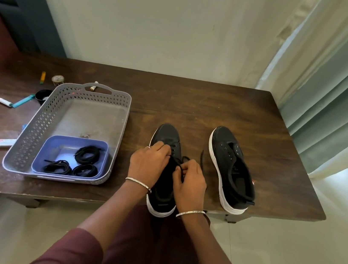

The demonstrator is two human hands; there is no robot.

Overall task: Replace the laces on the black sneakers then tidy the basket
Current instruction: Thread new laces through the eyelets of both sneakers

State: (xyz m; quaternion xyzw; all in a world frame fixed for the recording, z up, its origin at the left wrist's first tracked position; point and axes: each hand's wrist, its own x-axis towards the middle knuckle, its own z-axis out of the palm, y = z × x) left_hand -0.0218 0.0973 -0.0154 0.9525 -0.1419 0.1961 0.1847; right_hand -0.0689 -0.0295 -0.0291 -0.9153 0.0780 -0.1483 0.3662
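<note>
One wide-angle view, worn on the person's head, faces forward and steeply down onto the bench (195, 103). It sits close: both forearms rise from the bottom edge to the left hand (147, 161) and right hand (191, 179) just below centre. The bench spans nearly the full width. The wall (160, 29) fills the top, a curtain (333, 76) the right, floor (284, 259) the lower corners. Straight lines lean outward near the edges.

1. The basket (34, 130) is grey, its walls patterned with diamond holes.
2. Inside the basket, the tray (73, 139) is lilac-blue; its 3 lace coils (88, 153) are black.
3. Right of the basket, the near sneaker (168, 135) is black with a white sole; its lace (179, 161) is black.
4. Further right of the basket, the far sneaker (231, 162) is coloured the same.
5. Under the basket, the table (217, 106) is dark brown wood grain.
</note>
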